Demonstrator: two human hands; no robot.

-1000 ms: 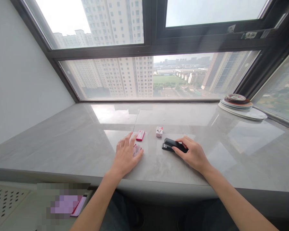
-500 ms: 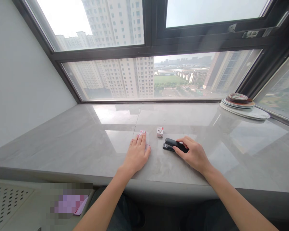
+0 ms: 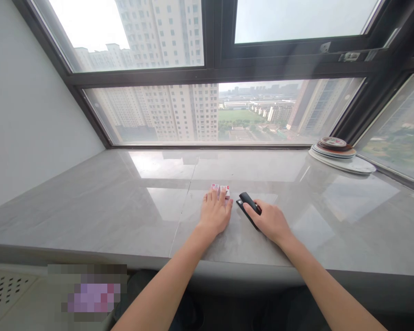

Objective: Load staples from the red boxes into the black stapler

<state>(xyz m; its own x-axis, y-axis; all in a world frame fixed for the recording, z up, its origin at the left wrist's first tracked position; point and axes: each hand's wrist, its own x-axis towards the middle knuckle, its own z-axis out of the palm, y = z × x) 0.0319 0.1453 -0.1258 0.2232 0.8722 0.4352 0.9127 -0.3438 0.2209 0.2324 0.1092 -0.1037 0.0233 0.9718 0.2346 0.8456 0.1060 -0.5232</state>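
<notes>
My left hand [image 3: 215, 213] lies palm down on the grey stone sill, its fingers stretched over a small pink-and-white packet [image 3: 214, 186]. Only the packet's far end shows; the rest is under the fingers. Beside the packet stands a small white box [image 3: 227, 189] with red print, and my index finger overlaps its near left side. To the right, my right hand [image 3: 269, 219] is closed around a black stapler [image 3: 249, 201], thumb on the near side. The stapler rests on the sill with its front end pointing away and to the left.
A stack of several plates [image 3: 334, 149] sits at the far right by the window corner. Dark window frames [image 3: 207, 146] border the sill [image 3: 124, 220] at the back. Below the front edge at left is a pale perforated surface [image 3: 24, 294] with a blurred purple patch.
My left hand has slid right with the packet, up against the white box. The stapler has turned under my right hand, so its front end points more away from me.
</notes>
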